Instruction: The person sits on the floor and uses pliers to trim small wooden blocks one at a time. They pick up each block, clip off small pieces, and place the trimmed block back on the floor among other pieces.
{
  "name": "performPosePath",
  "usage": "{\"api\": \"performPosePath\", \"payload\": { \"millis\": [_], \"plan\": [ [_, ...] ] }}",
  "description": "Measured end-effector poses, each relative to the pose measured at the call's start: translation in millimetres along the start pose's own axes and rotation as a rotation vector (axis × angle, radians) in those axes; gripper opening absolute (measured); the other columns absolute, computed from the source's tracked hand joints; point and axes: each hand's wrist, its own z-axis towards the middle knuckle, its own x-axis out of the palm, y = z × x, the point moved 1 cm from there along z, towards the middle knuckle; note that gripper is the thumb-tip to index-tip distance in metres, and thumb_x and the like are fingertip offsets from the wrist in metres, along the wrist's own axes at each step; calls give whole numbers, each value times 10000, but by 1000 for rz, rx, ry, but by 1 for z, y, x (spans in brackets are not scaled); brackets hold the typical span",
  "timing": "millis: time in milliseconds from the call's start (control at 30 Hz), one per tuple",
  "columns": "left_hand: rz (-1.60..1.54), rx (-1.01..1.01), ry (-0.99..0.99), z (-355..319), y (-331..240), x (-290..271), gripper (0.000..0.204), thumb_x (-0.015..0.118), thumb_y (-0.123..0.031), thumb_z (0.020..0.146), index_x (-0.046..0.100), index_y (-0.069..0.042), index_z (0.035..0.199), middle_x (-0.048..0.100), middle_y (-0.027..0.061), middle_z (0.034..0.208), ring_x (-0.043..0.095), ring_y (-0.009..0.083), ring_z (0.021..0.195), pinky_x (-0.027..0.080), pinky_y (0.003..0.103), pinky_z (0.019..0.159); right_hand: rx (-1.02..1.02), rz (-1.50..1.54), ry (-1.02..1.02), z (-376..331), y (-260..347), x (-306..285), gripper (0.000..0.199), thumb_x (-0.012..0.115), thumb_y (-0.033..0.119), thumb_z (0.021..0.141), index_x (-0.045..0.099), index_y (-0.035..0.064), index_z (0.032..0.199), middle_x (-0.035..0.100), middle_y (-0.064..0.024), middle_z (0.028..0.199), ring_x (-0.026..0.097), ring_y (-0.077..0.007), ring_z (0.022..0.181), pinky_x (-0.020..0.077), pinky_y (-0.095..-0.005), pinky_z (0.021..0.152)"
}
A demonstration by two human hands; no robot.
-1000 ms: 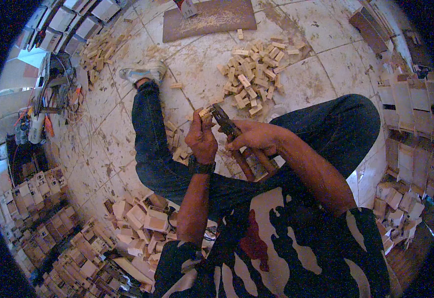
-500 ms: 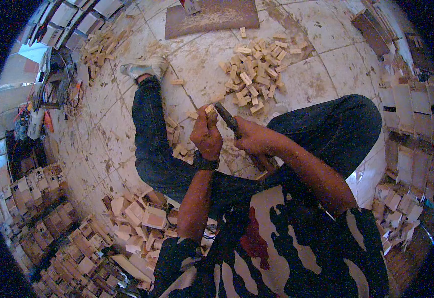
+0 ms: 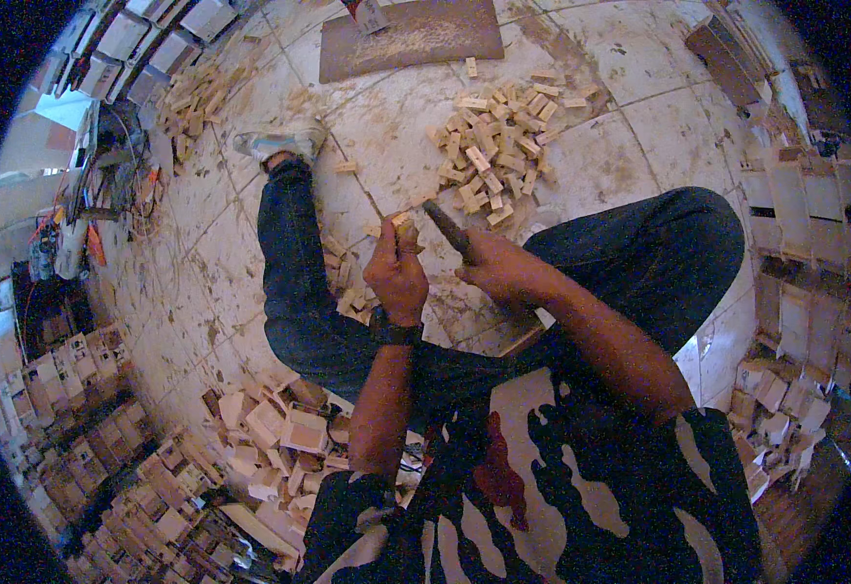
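My left hand (image 3: 395,278) is closed, pinching a small pale wooden block (image 3: 404,220) between thumb and fingertips over the tiled floor. In my right hand (image 3: 499,265) is a dark, flat, bar-shaped file (image 3: 446,227), its free end pointing up and left toward the block. A small gap shows between the file's tip and the block. Just beyond both hands lies a loose heap of similar wooden blocks (image 3: 491,146). A single block (image 3: 345,167) rests on the floor near my left shoe.
Far ahead lies a brown board (image 3: 411,44) with sawdust and a red-and-white object on it. More wood pieces (image 3: 197,112) are scattered at the far left. Larger wooden pieces (image 3: 284,428) are piled behind my left leg. Stacked wooden parts (image 3: 800,234) line the right side.
My left hand has shifted slightly left and down with the block. The file's tip now stands a little farther from the block.
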Motion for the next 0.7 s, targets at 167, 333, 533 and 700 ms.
{"api": "performPosePath", "payload": {
  "millis": [167,333,533,700],
  "plan": [
    [-171,-104,-89,-2,2,-7,312,562,-76,892,569,32,1184,680,138,926,632,126,724,515,295,606,197,273,67,-2,7,-10,324,640,163,779,499,-29,999,603,-188,887,583,-308,841,469,-390,751],
    [159,84,-10,0,-9,-15,301,598,-43,852,576,19,1146,656,164,922,639,253,753,519,337,668,41,73,91,-7,20,-6,334,635,206,785,495,-23,985,584,-187,870,571,-314,816,458,-400,722],
    [296,464,-2,4,-13,-19,297,621,2,795,582,-6,1089,638,181,953,623,330,856,518,379,720,129,18,175,-9,22,-8,350,629,231,789,496,-18,995,578,-204,906,573,-319,855,453,-403,740],
    [349,541,48,7,-2,-15,335,627,42,750,583,-3,1079,637,179,983,625,337,909,524,397,762,128,15,178,-11,24,-12,368,629,226,786,498,-22,1023,587,-208,934,581,-329,901,457,-406,775]
  ]
}}
